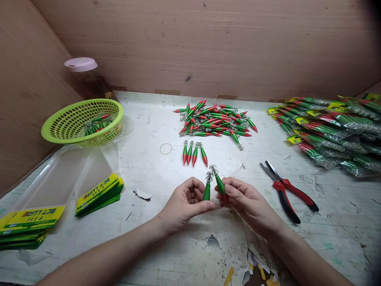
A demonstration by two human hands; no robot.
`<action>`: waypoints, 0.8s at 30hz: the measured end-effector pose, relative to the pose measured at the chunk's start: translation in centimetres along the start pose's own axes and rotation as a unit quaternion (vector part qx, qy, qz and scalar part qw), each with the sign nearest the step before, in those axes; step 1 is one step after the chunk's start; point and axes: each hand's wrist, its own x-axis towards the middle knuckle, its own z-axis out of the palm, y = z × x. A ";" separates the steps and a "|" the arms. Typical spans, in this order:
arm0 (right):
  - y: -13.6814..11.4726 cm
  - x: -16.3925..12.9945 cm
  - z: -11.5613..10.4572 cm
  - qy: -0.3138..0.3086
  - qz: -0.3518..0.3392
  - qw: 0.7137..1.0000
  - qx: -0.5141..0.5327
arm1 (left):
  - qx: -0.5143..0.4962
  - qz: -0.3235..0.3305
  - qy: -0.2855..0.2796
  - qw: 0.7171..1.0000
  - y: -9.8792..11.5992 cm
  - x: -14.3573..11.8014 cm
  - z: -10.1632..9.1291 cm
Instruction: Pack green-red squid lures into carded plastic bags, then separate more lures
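My left hand (184, 202) pinches a green squid-jig lure (206, 188) upright, hooks on top. My right hand (241, 200) holds a second green and red lure (219, 183), tilted so that its hooks touch those of the first. Just beyond my hands, several lures (195, 153) lie side by side in a short row. Farther back a loose pile of green and red lures (216, 119) is spread over the white work surface (154, 167).
Red-handled pliers (285, 190) lie to the right of my hands. Bagged lures (330, 131) are heaped at the far right. A green basket (59, 129) with a few lures stands at left, beside clear bags (56, 178) and yellow-green label cards (99, 194). A rubber band (166, 149) lies near the row.
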 end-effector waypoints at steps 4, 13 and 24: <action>-0.1 0.0 0.1 -0.004 0.005 1.000 0.005 | -0.019 0.007 -0.007 1.000 -0.2 0.1 -0.1; -1.7 -0.4 -1.6 0.106 -0.100 0.986 -0.080 | -0.016 0.025 0.058 0.998 -0.2 0.4 -0.8; -4.2 -1.1 -3.2 0.140 -0.185 0.968 -0.094 | -0.019 0.069 0.103 0.992 0.5 0.3 -1.3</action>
